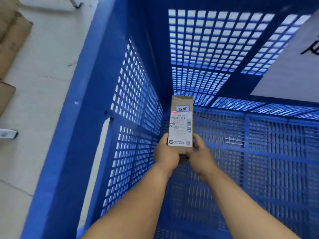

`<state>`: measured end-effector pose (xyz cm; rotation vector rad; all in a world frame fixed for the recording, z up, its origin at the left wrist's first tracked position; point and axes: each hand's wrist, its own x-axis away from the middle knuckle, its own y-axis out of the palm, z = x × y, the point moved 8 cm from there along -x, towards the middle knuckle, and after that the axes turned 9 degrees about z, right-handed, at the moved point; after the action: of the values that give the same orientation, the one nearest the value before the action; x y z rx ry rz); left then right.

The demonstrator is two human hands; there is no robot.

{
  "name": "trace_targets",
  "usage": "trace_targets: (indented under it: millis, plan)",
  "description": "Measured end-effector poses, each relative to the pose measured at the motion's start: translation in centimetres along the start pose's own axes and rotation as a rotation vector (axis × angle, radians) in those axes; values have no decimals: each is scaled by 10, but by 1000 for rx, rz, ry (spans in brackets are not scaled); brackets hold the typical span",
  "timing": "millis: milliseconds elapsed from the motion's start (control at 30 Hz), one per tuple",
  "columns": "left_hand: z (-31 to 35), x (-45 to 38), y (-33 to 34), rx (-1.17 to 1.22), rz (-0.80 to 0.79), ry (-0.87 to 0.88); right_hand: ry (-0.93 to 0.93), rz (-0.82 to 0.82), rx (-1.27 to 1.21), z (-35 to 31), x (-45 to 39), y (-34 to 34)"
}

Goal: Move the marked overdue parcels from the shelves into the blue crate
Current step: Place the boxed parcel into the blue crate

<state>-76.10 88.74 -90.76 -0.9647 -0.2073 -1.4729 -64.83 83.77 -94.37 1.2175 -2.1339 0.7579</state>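
Cardboard (10, 37): flattened brown sheets lie on the pale floor (44, 69) at the far left, outside the crate.
Crate (81, 135): blue plastic, with tall walls of square mesh and a mesh bottom; its thick left rim runs diagonally from the lower left toward the top.
Left hand (166, 153): reaches down inside the crate, fingers curled round the near left edge of the parcel, thumb on its face.
Parcel (181, 125): a narrow brown cardboard box held inside the crate, near the left wall and the far corner; whether its far end touches the bottom cannot be told.
Parcel direction: its long axis points away from the person toward the far wall, label side up, near end between the two hands.
Parcel tag (182, 108): a small white sticker with a blue border and two handwritten Chinese characters, near the far end.
Shipping label (180, 129): white, with a red corner mark, barcodes and small print too blurred to read.
Right hand (201, 155): grips the near right edge of the parcel, fingers wrapped round it.
Sign (293, 66): a white sheet on the right wall, with part of a black handwritten character at the frame edge.
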Motion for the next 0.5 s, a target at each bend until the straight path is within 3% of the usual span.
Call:
trace_targets:
  millis: [267, 400, 500]
  plan:
    - [-44, -13, -1, -173, -44, -37, 64, -82, 193, 46, -3, 24]
    - [-46, -15, 3, -273, -30, 34, 98, -113, 157, 37, 9, 22]
    - [-30, -1, 2, -361, -3, 131, 124, -38, 164, 22, 25, 2]
